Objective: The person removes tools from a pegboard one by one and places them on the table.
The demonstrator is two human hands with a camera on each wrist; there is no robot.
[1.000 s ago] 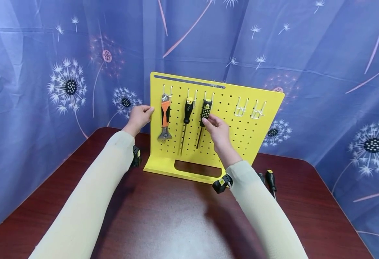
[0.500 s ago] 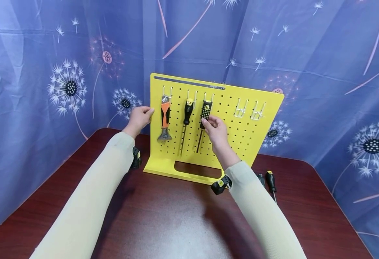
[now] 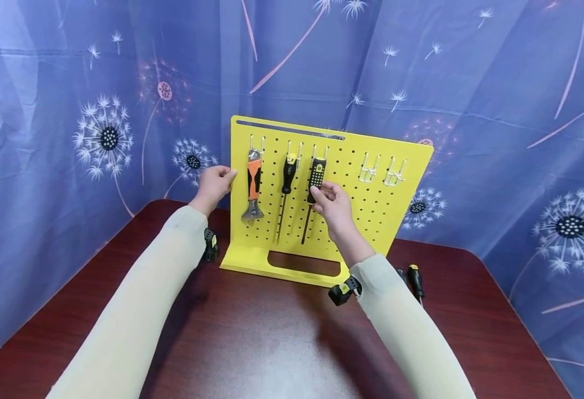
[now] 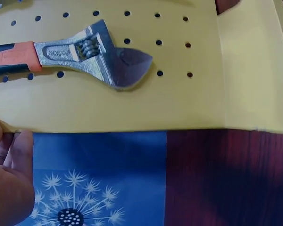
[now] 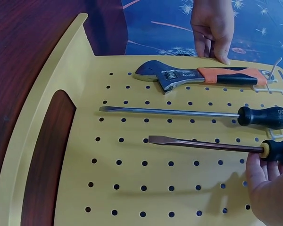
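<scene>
My left hand (image 3: 214,187) pinches the left edge of a yellow pegboard (image 3: 282,121). At the third pair of hooks, my right hand (image 3: 335,209) grips a flat-blade screwdriver (image 3: 316,176) by its black, yellow-dotted handle. Its shaft points down along the board, and in the right wrist view the blade (image 5: 165,140) shows in full while most of the handle is out of frame. Just left of it hangs another flat-blade screwdriver (image 3: 289,176) with a black handle and yellow cap. An adjustable wrench (image 3: 254,177) with an orange-black grip hangs nearest my left hand.
Two white hooks (image 3: 368,173) stick out on the board's right side. A black-handled screwdriver (image 3: 415,280) lies on the dark red table (image 3: 252,332) beyond my right forearm, with another dark item partly hidden beside it. A blue dandelion curtain (image 3: 182,66) stands behind.
The gripped screwdriver has moved down a little at its hooks, its tip lower on the board, with my right hand following. My left hand keeps its place on the edge.
</scene>
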